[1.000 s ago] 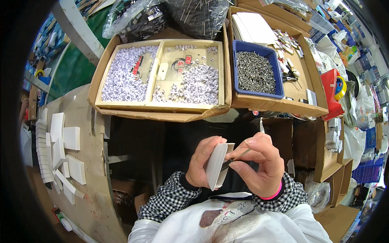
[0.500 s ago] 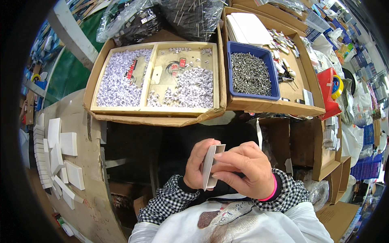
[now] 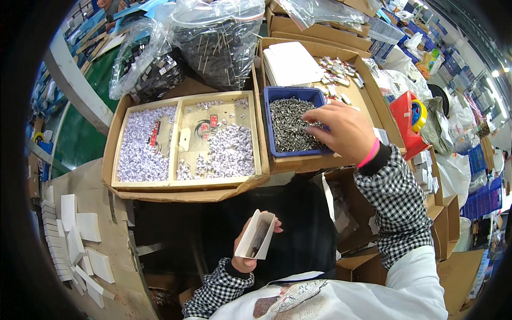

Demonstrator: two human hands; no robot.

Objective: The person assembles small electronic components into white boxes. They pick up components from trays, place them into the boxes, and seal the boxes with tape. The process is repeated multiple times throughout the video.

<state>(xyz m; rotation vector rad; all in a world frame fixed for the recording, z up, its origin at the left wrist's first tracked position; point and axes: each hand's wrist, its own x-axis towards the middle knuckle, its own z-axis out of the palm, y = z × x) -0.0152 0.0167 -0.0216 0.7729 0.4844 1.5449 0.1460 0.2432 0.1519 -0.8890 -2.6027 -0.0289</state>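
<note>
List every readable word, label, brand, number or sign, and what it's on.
Wording isn't copied here, only its place and look.
Wooden tray, left compartment: red-and-black print, partly covered by small white parts.
Same tray, right compartment: red-and-black print.
White shirt: printed lettering, too blurred to read.
Red tape dispenser: marking, too small to read.
Open white box in left hand: no print visible.
</note>
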